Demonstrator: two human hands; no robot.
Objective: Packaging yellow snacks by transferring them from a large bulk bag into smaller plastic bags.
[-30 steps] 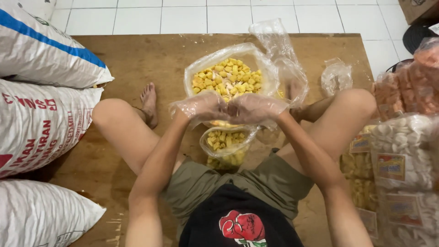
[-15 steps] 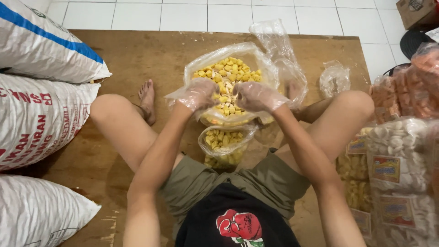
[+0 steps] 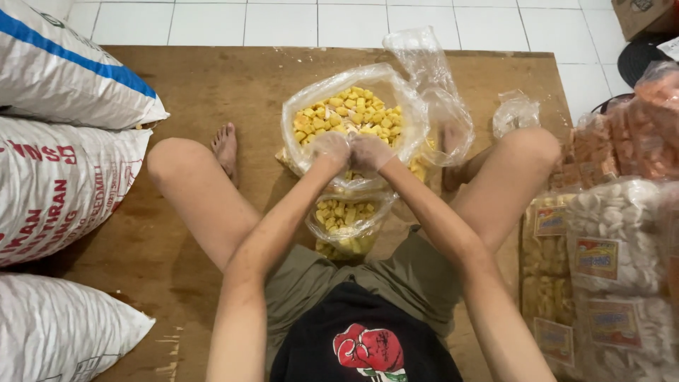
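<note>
Two hands meet in front of us, both in thin clear plastic gloves: our left hand (image 3: 329, 150) and our right hand (image 3: 369, 152) are pressed close together, knuckle to knuckle, at the near rim of a large clear plastic bag (image 3: 353, 117) filled with small yellow snack pieces. We cannot tell whether the fingers are pinched on the bag's rim or on something between them (the gloves and the crinkled plastic blur the grip). Just below the hands, between our bare knees, sits a small clear bag (image 3: 346, 223) partly filled with the same yellow pieces, its mouth open toward the hands. The big bag rests on a brown wooden board (image 3: 191, 85), with white floor tiles (image 3: 283, 18) on the far side. To the right of the big bag stands an empty crumpled plastic bag (image 3: 431, 78), and a smaller wad of clear plastic (image 3: 516, 113) lies further right. On the left, three white woven sacks are stacked along the board's edge, the far one (image 3: 64, 71) striped in blue. On the right, sealed packets of white crackers (image 3: 615, 240) and orange snacks (image 3: 636, 127) are piled beside our right leg
</note>
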